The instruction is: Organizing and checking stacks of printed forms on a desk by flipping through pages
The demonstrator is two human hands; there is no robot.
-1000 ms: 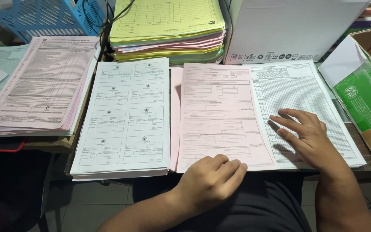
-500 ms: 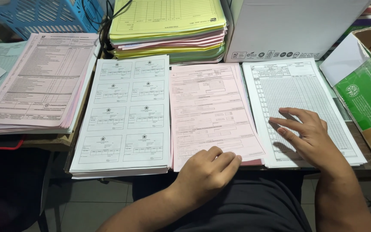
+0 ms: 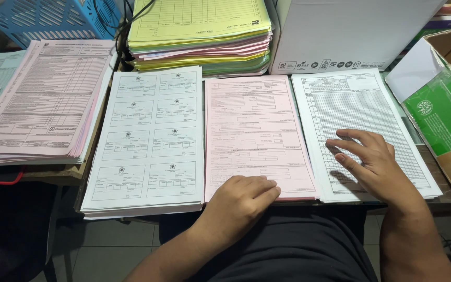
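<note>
Paper stacks cover the desk in front of me, side by side: a pink pile at far left, a white stack of boxed forms, the pink form stack in the middle and the white grid sheet stack to the right, with yellow and coloured sheets piled behind. The pink form stack runs lengthwise away from me, and my left hand sits at its near edge, nearer to it than the other, fingers curled narrow over the bottom margin, touching the top sheet but pinching nothing I can see. My right hand lies flat on the grid sheets just beside, fingers spread and pressing down
</note>
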